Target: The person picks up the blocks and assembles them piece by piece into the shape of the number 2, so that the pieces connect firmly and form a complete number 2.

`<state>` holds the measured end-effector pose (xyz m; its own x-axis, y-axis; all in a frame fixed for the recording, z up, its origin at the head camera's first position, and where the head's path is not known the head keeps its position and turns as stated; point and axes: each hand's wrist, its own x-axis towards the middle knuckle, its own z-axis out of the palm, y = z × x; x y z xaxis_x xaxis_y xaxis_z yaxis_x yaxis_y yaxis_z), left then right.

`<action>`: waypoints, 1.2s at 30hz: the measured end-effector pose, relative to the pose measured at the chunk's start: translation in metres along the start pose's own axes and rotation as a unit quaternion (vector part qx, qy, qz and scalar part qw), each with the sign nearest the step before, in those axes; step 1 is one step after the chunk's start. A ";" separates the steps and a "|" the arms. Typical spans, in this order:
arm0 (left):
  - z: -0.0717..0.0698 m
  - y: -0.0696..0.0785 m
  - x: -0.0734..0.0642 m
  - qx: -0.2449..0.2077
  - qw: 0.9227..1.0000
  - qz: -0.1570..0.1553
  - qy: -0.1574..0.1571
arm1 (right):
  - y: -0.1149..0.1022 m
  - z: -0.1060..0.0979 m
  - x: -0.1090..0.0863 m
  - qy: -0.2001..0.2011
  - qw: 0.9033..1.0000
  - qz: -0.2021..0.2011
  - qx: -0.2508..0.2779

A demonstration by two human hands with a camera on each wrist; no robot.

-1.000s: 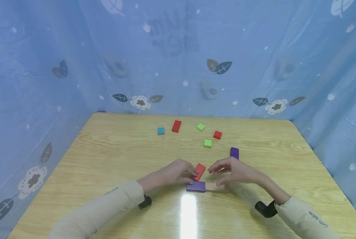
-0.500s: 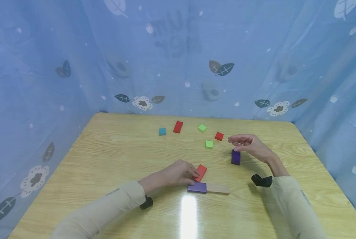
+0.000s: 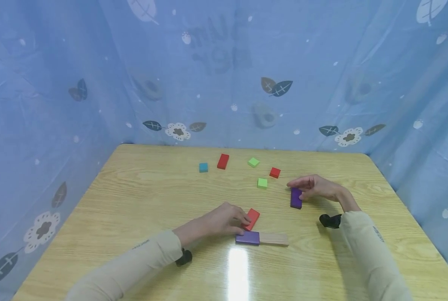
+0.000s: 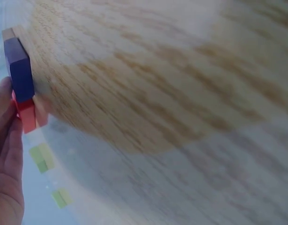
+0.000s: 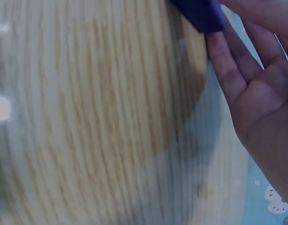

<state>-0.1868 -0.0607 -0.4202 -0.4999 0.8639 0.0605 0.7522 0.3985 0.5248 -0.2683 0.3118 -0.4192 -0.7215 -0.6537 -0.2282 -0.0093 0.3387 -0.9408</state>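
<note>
My left hand (image 3: 221,219) rests low at the middle of the table, its fingertips on a red block (image 3: 252,218) that lies slantwise. Its thumb touches the left end of a flat purple block (image 3: 247,238); the left wrist view shows the purple block (image 4: 19,68) beside the red one (image 4: 26,115). End to end with that purple block lies a plain wooden block (image 3: 274,239). Farther right, my right hand (image 3: 318,188) pinches a second purple block (image 3: 296,198) between thumb and fingers. In the right wrist view, only part of this block (image 5: 202,13) shows.
Toward the back of the wooden table (image 3: 152,200) lie a blue block (image 3: 203,167), a long red block (image 3: 223,161), a small red block (image 3: 275,172) and two green blocks, one farther back (image 3: 253,162) and one nearer (image 3: 262,183). A blue patterned curtain (image 3: 216,83) surrounds the table.
My right hand has left the wooden block, moved back and right to the second purple block, and closed its thumb and fingers on it. My left hand stays in place.
</note>
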 end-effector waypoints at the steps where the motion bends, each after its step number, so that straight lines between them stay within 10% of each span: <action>1: 0.000 0.000 0.000 0.000 1.000 -0.001 -0.001 | 0.001 -0.001 0.001 -0.008 1.000 -0.001 -0.002; 10: -0.001 0.002 -0.001 0.009 1.000 -0.010 -0.006 | 0.005 -0.008 0.006 -0.104 0.994 -0.016 -0.015; 36: -0.002 0.001 -0.001 0.007 1.000 -0.011 -0.006 | -0.014 0.037 0.012 0.055 0.997 -0.033 -0.049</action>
<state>-0.1868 -0.0617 -0.4180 -0.5112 0.8586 0.0384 0.7468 0.4217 0.5142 -0.2508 0.2739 -0.4179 -0.7881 -0.6012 -0.1321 -0.1234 0.3646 -0.9230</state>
